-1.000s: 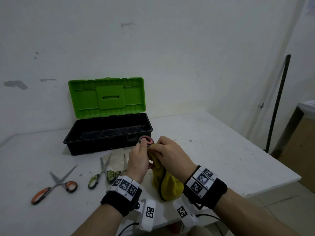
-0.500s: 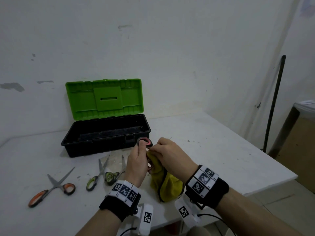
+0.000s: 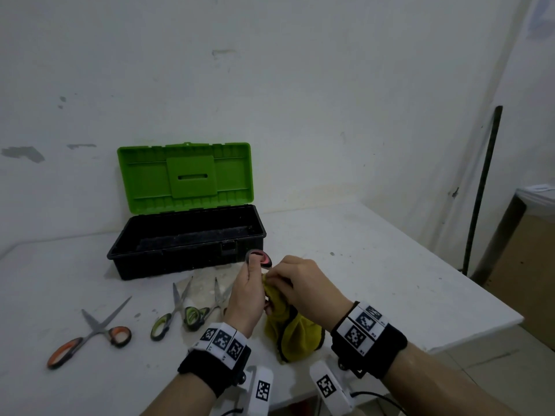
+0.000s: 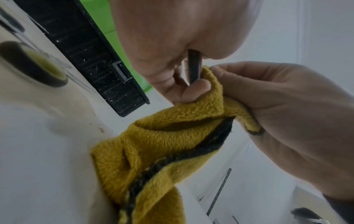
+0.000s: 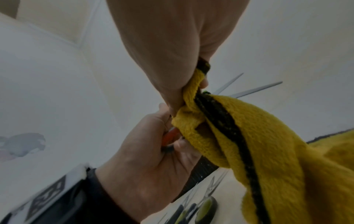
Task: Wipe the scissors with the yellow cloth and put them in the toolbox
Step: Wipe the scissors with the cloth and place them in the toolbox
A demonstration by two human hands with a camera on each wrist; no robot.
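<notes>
My left hand grips a pair of red-handled scissors by the handles, one red ring poking up above my thumb; the dark handle shows between my fingers in the left wrist view. My right hand pinches the yellow cloth around the scissors just right of the left hand, so the blades are hidden. The cloth hangs down to the table and has a dark edge stripe. Behind my hands stands the toolbox, black body, green lid up.
On the white table to the left lie orange-handled scissors and two green-handled pairs. The table's right edge drops off beside a dark pole and a cabinet.
The head view has shifted slightly. Both hands stay together on the scissors and cloth, with only small movement of the right hand along them.
</notes>
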